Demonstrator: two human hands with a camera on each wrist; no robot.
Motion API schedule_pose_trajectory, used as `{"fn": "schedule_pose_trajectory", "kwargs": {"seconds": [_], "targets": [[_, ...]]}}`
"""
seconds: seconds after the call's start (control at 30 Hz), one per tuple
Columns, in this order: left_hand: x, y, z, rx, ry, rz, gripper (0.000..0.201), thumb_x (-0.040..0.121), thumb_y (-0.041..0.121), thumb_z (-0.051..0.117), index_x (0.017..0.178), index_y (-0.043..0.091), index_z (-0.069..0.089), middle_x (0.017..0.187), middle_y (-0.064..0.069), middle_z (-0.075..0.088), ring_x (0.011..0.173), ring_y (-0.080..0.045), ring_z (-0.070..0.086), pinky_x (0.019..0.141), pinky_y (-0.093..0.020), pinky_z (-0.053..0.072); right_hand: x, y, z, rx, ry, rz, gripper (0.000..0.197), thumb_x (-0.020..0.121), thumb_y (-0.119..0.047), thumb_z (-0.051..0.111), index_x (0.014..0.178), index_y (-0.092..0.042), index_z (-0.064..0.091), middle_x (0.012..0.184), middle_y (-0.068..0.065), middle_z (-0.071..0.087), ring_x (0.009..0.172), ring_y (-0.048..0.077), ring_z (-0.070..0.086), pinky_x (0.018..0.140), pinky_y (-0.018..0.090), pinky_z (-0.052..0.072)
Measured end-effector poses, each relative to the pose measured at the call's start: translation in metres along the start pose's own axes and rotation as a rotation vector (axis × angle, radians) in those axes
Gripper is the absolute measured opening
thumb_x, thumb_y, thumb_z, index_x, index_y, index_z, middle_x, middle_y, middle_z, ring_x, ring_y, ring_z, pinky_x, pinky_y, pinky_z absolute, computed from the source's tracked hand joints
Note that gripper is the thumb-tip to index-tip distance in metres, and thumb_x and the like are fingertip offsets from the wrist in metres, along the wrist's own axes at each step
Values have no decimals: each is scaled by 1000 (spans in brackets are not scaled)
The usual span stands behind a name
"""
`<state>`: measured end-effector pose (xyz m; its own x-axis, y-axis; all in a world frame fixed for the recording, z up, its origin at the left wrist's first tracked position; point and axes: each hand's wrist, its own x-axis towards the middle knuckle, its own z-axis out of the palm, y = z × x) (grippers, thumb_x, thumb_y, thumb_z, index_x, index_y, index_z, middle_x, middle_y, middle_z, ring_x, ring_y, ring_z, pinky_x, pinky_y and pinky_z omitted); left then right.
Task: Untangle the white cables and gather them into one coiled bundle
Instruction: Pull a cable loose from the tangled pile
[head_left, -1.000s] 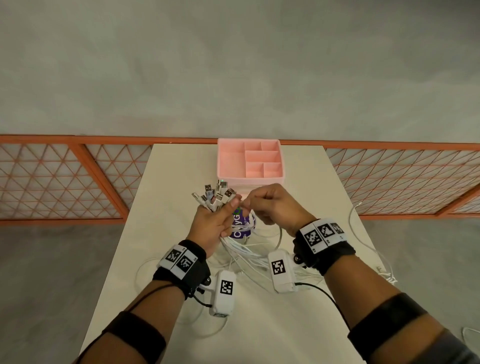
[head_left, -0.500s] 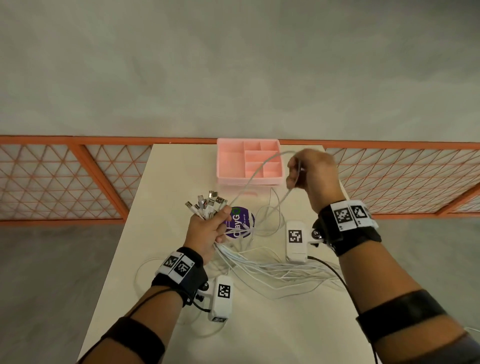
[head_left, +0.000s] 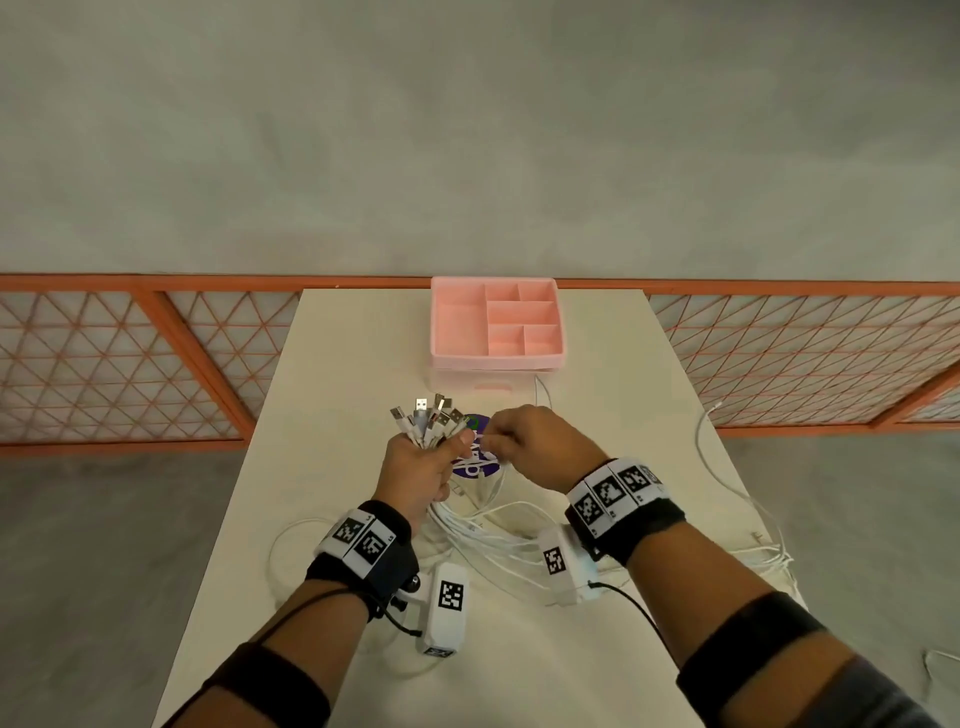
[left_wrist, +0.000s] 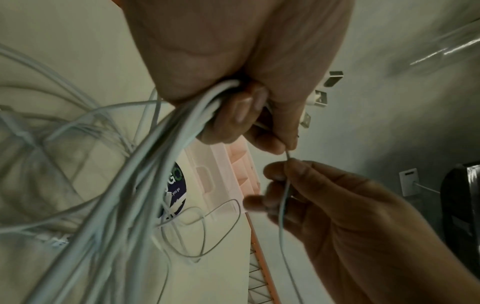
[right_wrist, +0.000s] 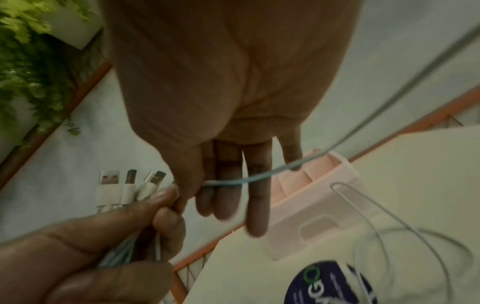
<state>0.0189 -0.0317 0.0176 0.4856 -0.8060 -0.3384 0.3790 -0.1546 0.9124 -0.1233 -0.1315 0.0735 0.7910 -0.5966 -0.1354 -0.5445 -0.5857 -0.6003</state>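
Cream table carries slack white cables. Left hand grips their plug ends; right hand pinches one strand beside it. Cables appear light, limp, slippery: grip near plugs.

A cream table runs up the centre of the head view. Behind its far edge, an orange lattice railing spans the frame from left to right. A plain grey wall fills the upper half. Grey floor occupies the lower left. Green foliage appears upper left of the right wrist view.
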Motion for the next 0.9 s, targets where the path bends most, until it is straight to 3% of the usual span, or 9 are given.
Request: {"fn": "schedule_pose_trajectory", "kwargs": {"seconds": [0.1, 0.23, 0.43, 0.5, 0.57, 0.67, 0.73, 0.8, 0.9], "targets": [[-1, 1, -4, -39, 3, 3, 10, 88, 16, 74, 84, 9, 68, 75, -13, 56, 43, -10, 25, 43, -21, 19, 1, -4, -8, 285, 127, 26, 17, 95, -16, 57, 83, -14, 68, 69, -6, 65, 64, 13, 59, 69, 33, 50], [-1, -2, -12, -78, 37, -12, 14, 88, 17, 73, 84, 9, 63, 74, -5, 63, 39, -7, 28, 38, -18, 23, 8, -4, -42, 570, 542, 28, 22, 93, -4, 55, 78, -16, 66, 62, -18, 61, 58, -2, 50, 65, 19, 40], [-4, -5, -14, -64, 61, -42, 13, 91, 15, 69, 92, 3, 66, 79, -6, 72, 40, -7, 27, 39, -18, 22, 10, 24, -80, 705, 937, 164, 26, 85, -9, 53, 70, -26, 67, 70, -8, 65, 64, 14, 52, 70, 34, 44], [-4, -3, -13, -63, 67, -42, 13, 91, 14, 69, 93, 2, 65, 78, -6, 72, 40, -7, 27, 40, -19, 22, 10, 38, -77, 583, 910, 289, 20, 88, -12, 53, 85, -21, 71, 78, -2, 68, 73, 20, 60, 77, 42, 53], [-4, -3, -9, -41, 54, -26, 13, 90, 14, 70, 90, 2, 66, 78, -9, 69, 40, -8, 26, 40, -19, 20, 7, 47, -67, 330, 798, 388, 26, 91, -11, 52, 110, -16, 69, 108, 5, 69, 99, 24, 65, 93, 45, 52], [-3, -2, -1, 18, 16, -4, 12, 87, 14, 74, 81, 6, 68, 78, -18, 62, 41, -10, 26, 43, -20, 19, 2, 38, -42, 25, 587, 224, 35, 93, -15, 58, 128, -16, 61, 133, 4, 58, 120, 22, 55, 106, 39, 43], [-2, -2, 5, 44, -9, 4, 12, 85, 17, 77, 78, 10, 70, 78, -19, 59, 43, -12, 25, 44, -20, 20, 0, 22, -23, -2, 346, 46, 28, 96, -23, 58, 123, -19, 65, 128, -1, 62, 117, 16, 56, 104, 33, 42], [-1, -2, 8, 47, -22, 19, 24, 79, 24, 81, 83, 3, 71, 79, -17, 54, 45, -14, 23, 43, -21, 21, -1, 8, -6, -5, 128, -24, 20, 96, -28, 56, 103, -17, 71, 106, 1, 71, 98, 17, 64, 92, 35, 50], [-3, 0, 8, 14, -31, 26, 20, 78, 29, 80, 80, 9, 76, 85, -16, 51, 47, -15, 22, 45, -23, 18, 1, 0, -2, 60, 40, 14, 25, 96, -22, 54, 81, -9, 69, 73, 7, 68, 72, 24, 64, 72, 43, 52]]}}
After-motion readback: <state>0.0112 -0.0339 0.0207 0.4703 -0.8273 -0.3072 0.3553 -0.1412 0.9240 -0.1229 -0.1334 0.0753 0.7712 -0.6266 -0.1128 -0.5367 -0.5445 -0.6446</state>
